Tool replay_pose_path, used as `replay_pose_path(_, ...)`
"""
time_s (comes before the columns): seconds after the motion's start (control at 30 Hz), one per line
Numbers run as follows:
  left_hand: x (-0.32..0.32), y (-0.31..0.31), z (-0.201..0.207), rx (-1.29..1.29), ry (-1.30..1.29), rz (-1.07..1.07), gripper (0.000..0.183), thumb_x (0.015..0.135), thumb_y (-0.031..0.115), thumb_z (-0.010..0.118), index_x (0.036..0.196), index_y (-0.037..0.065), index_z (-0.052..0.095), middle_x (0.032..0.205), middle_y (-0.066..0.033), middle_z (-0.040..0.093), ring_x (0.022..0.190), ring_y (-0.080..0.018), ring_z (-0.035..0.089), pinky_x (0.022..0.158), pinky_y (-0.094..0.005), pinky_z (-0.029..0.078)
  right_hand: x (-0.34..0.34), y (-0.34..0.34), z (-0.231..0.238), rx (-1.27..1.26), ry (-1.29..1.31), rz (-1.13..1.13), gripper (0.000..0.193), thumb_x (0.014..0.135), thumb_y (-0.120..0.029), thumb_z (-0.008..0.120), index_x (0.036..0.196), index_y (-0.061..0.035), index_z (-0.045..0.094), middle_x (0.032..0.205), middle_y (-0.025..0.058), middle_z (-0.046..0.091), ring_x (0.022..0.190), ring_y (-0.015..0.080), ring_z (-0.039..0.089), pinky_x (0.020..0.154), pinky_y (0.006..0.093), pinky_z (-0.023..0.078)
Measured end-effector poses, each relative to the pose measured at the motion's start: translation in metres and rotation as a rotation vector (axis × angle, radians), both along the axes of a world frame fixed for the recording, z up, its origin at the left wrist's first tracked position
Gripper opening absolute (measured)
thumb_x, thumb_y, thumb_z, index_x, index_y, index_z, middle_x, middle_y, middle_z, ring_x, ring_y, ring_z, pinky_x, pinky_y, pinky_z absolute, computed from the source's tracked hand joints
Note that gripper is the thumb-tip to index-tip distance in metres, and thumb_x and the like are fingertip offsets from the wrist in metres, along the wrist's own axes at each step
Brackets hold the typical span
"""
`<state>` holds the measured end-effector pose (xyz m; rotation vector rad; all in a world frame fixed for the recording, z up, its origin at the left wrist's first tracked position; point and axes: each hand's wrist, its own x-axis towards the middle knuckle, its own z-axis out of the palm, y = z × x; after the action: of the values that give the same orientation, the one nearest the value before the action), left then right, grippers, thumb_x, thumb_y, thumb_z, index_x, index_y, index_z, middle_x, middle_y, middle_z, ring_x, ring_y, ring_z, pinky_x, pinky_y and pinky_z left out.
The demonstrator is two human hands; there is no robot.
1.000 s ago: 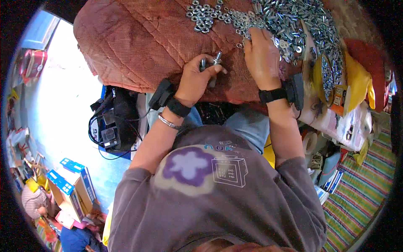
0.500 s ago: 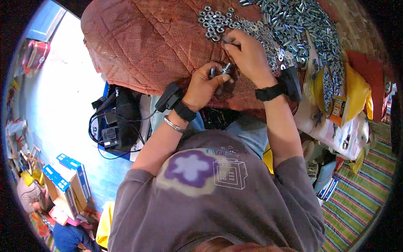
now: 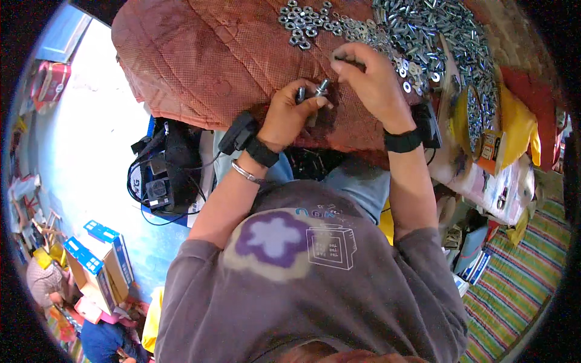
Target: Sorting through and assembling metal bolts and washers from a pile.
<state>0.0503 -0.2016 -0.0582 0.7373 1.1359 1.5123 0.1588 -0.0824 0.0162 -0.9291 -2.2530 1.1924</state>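
Pinched upright between thumb and fingers of my left hand (image 3: 287, 121) is a shiny bolt (image 3: 322, 86), with what looks like a nut or washer around its shank. A second short metal piece (image 3: 300, 94), dark and cylindrical, shows between the same hand's fingers. My right hand (image 3: 374, 85) hovers just to the right and farther off, thumb and forefinger pressed together; anything between them is too small to make out. Beyond the hands lie a group of hex nuts (image 3: 299, 27), many small washers (image 3: 367, 35) and, near the right wrist, larger flat washers (image 3: 412, 69).
Under it all is a reddish-brown quilted cloth (image 3: 193, 60). A big heap of metal cylinders (image 3: 426, 39) fills the far right, beside a yellow cloth (image 3: 517, 124). A black bag with cables (image 3: 172, 163) sits left of my knees; open cartons (image 3: 97, 260) and other people are lower left.
My right hand has moved slightly right, away from the bolt. The left hand has shifted a little left and away from me, still gripping the bolt. The whole view has tilted slightly.
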Motion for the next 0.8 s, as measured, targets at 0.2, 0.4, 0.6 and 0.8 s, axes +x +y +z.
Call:
replay_pose_path(0.2, 0.005, -0.002, 0.009, -0.011, 0.114, 0.037, 0.009, 0.080, 0.005, 0.061, 0.087, 0.002, 0.056, 0.066, 0.0020, 0.054, 0.053, -0.0047, 0.047, 0.047, -0.0200, 0.038, 0.017, -0.015, -0.005, -0.030, -0.018, 0.126, 0.016, 0.078, -0.007, 0.057, 0.092, 0.0000, 0.057, 0.081, 0.0088, 0.060, 0.076, 0.0161, 0.057, 0.069, 0.0281, 0.045)
replay_pose_path(0.4, 0.009, -0.013, 0.010, -0.013, 0.186, 0.056, 0.012, 0.078, 0.006, 0.064, 0.087, 0.002, 0.057, 0.067, 0.0006, 0.054, 0.054, -0.0062, 0.047, 0.049, -0.0215, 0.039, 0.024, -0.034, 0.006, 0.050, -0.008, 0.163, 0.016, 0.079, -0.008, 0.055, 0.093, 0.0003, 0.057, 0.082, 0.0106, 0.061, 0.077, 0.0212, 0.059, 0.070, 0.0306, 0.046)
replay_pose_path(0.6, 0.019, -0.027, 0.032, -0.022, 0.557, 0.097, 0.018, 0.073, 0.009, 0.067, 0.086, 0.002, 0.058, 0.066, -0.0077, 0.056, 0.058, -0.0125, 0.053, 0.055, -0.0273, 0.043, 0.037, -0.057, 0.010, 0.165, -0.052, 0.057, 0.015, 0.077, -0.013, 0.058, 0.088, -0.0017, 0.059, 0.078, 0.0152, 0.062, 0.074, 0.0311, 0.061, 0.064, 0.0364, 0.046)
replay_pose_path(0.8, 0.028, -0.039, 0.029, 0.052, 0.675, 0.103, 0.016, 0.073, 0.007, 0.066, 0.086, 0.002, 0.058, 0.063, -0.0101, 0.055, 0.056, -0.0132, 0.053, 0.053, -0.0277, 0.042, 0.048, -0.073, 0.007, 0.152, -0.007, -0.021, 0.019, 0.077, -0.015, 0.061, 0.088, -0.0013, 0.058, 0.078, 0.0147, 0.061, 0.072, 0.0290, 0.060, 0.063, 0.0346, 0.046)
